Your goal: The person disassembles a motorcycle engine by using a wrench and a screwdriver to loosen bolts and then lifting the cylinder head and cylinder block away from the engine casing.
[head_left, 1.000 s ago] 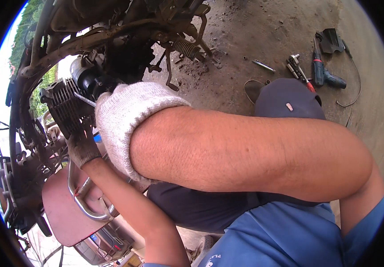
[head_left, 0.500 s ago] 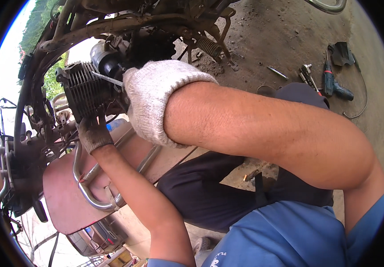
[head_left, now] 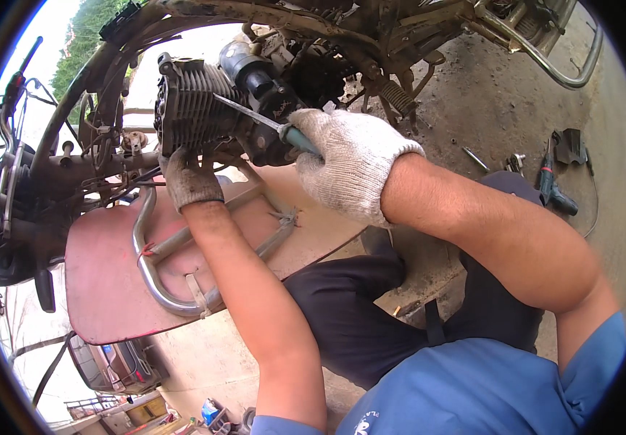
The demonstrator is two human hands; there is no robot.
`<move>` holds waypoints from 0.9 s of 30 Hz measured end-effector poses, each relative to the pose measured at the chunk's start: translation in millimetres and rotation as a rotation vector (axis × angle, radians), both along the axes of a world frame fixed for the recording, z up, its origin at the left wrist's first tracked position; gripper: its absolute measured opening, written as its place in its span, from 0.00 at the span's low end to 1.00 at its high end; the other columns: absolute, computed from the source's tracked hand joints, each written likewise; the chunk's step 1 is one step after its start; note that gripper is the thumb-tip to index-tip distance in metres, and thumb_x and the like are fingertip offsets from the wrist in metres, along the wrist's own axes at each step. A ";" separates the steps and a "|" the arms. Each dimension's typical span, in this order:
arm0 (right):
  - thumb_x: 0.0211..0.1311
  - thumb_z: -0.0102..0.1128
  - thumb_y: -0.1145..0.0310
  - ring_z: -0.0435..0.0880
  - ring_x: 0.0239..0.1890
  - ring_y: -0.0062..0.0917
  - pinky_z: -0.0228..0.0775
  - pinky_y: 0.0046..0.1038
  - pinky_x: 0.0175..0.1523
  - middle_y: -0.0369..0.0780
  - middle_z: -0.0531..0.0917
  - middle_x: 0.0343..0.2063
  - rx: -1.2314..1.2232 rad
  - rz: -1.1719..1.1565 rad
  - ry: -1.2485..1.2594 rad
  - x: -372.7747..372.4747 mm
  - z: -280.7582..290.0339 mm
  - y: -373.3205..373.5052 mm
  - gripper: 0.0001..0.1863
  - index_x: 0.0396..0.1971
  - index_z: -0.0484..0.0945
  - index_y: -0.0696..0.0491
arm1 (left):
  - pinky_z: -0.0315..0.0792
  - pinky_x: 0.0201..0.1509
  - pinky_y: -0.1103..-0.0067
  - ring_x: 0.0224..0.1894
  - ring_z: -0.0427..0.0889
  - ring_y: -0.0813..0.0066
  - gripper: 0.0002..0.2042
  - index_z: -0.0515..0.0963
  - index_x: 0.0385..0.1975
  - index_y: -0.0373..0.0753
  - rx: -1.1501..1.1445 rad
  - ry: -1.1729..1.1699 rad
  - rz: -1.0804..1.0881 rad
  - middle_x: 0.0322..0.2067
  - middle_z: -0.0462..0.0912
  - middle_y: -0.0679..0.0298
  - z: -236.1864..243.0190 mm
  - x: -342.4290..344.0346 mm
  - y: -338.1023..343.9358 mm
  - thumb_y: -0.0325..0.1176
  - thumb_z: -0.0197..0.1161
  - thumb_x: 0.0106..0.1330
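Note:
A black, finned engine cylinder [head_left: 195, 101] sits in the frame of a partly stripped motorcycle. My left hand [head_left: 191, 180], in a soiled knit glove, grips the cylinder from below, its fingertips partly hidden against the underside. In my gloved right hand [head_left: 353, 161] is a screwdriver [head_left: 300, 139], held by its green handle. The blade slants up and left across the cylinder, and its tip lies at the fins near the joint with the dark engine case. Just behind the blade is a black cylindrical starter motor [head_left: 249, 69].
Below my left forearm lies a reddish panel [head_left: 110, 290] with a bent chrome crash bar [head_left: 155, 279]. A power drill [head_left: 558, 190] and a metal rod [head_left: 476, 159] rest on the dirty floor at right. Frame tubes [head_left: 284, 16] arch over the engine.
My right hand has drawn back to the right, bringing the screwdriver's green handle into sight. The view has shifted, so the motorcycle appears farther right. My left hand stays under the cylinder.

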State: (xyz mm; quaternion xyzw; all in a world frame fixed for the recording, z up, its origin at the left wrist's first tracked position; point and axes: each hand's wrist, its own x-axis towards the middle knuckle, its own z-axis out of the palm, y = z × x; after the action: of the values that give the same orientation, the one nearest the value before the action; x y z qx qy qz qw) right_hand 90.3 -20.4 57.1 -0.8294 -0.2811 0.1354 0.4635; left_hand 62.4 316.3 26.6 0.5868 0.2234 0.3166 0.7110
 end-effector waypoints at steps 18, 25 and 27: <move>0.67 0.58 0.58 0.83 0.54 0.53 0.75 0.44 0.60 0.58 0.83 0.49 -0.073 0.044 0.089 -19.0 -3.8 22.7 0.30 0.66 0.70 0.56 | 0.81 0.44 0.67 0.49 0.84 0.58 0.27 0.70 0.63 0.44 -0.138 -0.019 0.197 0.51 0.82 0.55 24.6 -3.5 -32.3 0.22 0.55 0.62; 0.66 0.56 0.57 0.81 0.59 0.51 0.72 0.43 0.64 0.60 0.80 0.56 0.003 0.061 -0.018 -24.8 -21.5 38.9 0.37 0.72 0.63 0.58 | 0.85 0.39 0.54 0.43 0.85 0.55 0.34 0.63 0.70 0.46 -0.266 -0.216 0.090 0.49 0.81 0.54 30.6 -0.1 -27.6 0.18 0.50 0.59; 0.66 0.55 0.59 0.81 0.58 0.52 0.72 0.43 0.63 0.60 0.81 0.55 -0.004 0.079 -0.007 -30.3 -25.5 43.2 0.37 0.72 0.63 0.58 | 0.84 0.43 0.57 0.43 0.85 0.56 0.30 0.66 0.65 0.41 -0.266 -0.260 0.152 0.49 0.82 0.55 22.7 -1.3 -14.8 0.19 0.49 0.59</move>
State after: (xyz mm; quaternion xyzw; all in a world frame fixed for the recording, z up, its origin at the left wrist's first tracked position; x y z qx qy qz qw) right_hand 60.0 22.8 31.6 -0.8190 -0.3149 0.1514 0.4552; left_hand 61.0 301.5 49.3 0.4231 0.2134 0.4102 0.7792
